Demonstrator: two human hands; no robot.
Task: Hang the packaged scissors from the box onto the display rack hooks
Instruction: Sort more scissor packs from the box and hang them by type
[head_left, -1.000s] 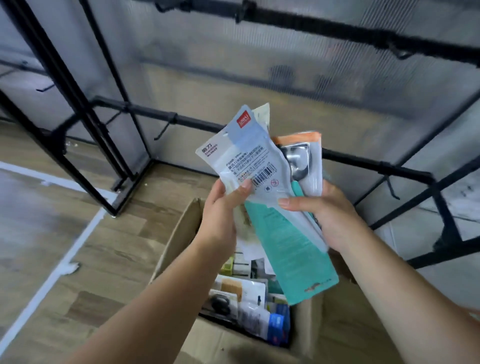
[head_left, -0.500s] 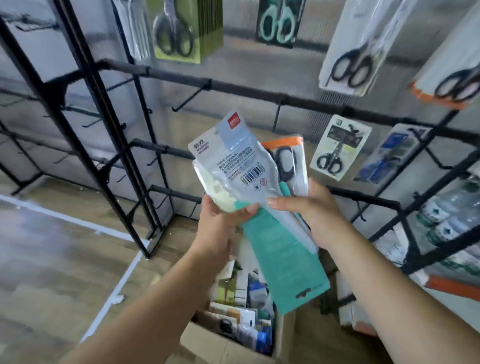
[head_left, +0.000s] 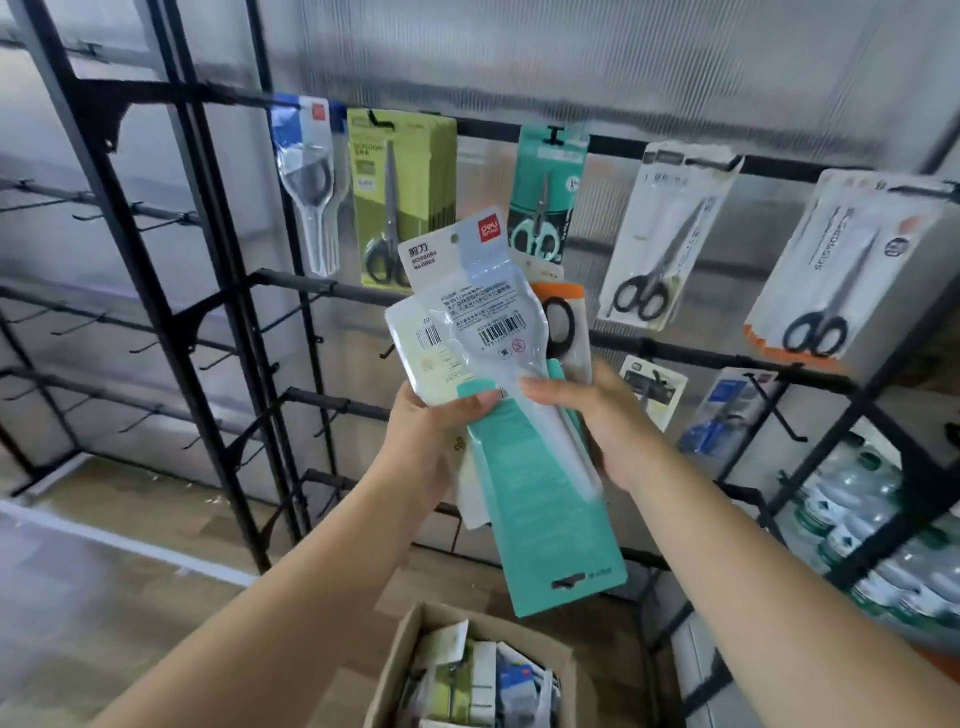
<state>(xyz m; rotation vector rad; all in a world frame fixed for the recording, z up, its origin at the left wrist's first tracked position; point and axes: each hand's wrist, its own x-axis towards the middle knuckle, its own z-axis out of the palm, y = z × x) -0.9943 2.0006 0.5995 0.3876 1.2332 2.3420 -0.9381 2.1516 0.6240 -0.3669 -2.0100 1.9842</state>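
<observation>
Backdrop: translucent ribbed plastic wall panel (head_left: 571, 62) behind a black metal display rack (head_left: 223, 291), wood-look floor (head_left: 104, 545) below

Grip: both hands hold a fanned stack of packaged scissors in front of the rack. Left hand (head_left: 431, 431) curls round the stack's lower left edge, thumb pressed across the front of a white card pack with a barcode (head_left: 421, 358). Right hand (head_left: 602, 426) grips from the right, thumb lying across the front of a clear-and-white blister pack with a red logo tab (head_left: 483, 291), fingers hidden behind the stack

Same stack: a long teal card pack (head_left: 550, 519) hangs down lowest, hang slot at its bottom end, so it's upside down. An orange-topped pack with black scissor handles (head_left: 563, 322) peeks out behind on the right

Outward: the top rail already carries hung packs – a blue-topped clear blister pack (head_left: 306, 182), a thick batch of olive-green card packs (head_left: 400, 197), a teal pack with mint-handled scissors (head_left: 545, 197), a white pack with black-handled scissors (head_left: 660, 239), and a large white pack with an orange bottom edge (head_left: 852, 265) at far right. Two smaller packs hang on the next rail down, partly hidden by the right hand. Rack section on the left shows bare hooks (head_left: 156, 223)

Open brown cardboard box (head_left: 395, 670) sits on the floor directly below the hands, with more packaged items inside. Shrink-wrapped water bottles (head_left: 872, 525) are stacked at lower right
</observation>
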